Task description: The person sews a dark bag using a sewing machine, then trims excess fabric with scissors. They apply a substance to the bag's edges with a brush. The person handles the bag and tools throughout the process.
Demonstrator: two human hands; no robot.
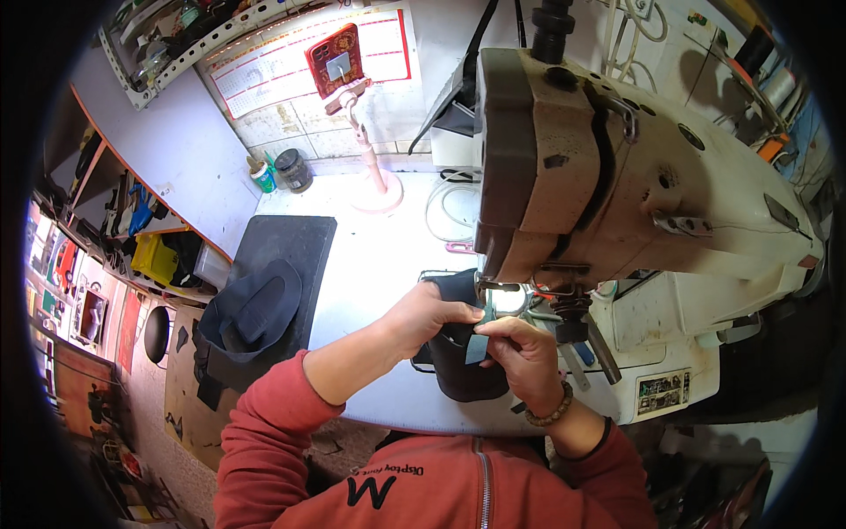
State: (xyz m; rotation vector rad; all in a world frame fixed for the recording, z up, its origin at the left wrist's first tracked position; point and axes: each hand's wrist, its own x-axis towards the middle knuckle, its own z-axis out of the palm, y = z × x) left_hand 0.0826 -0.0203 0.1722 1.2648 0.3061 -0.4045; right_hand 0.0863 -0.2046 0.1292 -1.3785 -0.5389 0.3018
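Observation:
Below the head of a large sewing machine (564,176), a dark piece that looks like a shoe upper (467,377) rests at the table's front edge. My left hand (427,316) is closed on its upper part, the thumb pressed toward the fingers of the other hand. Close beside it, my right hand (526,354) pinches a short blue-grey strip (477,349) that lies over the dark piece. Both fingertips nearly meet just left of the machine's lower parts. The needle area is partly hidden, and a bright light glows behind the hands.
At left, a black board (291,251) bears another dark shoe piece (251,309). Behind stand a pink phone stand (374,167) with a red phone (335,60), a dark jar (293,169) and a small green-white pot (262,175). Metal tools (603,353) lie right of my right hand.

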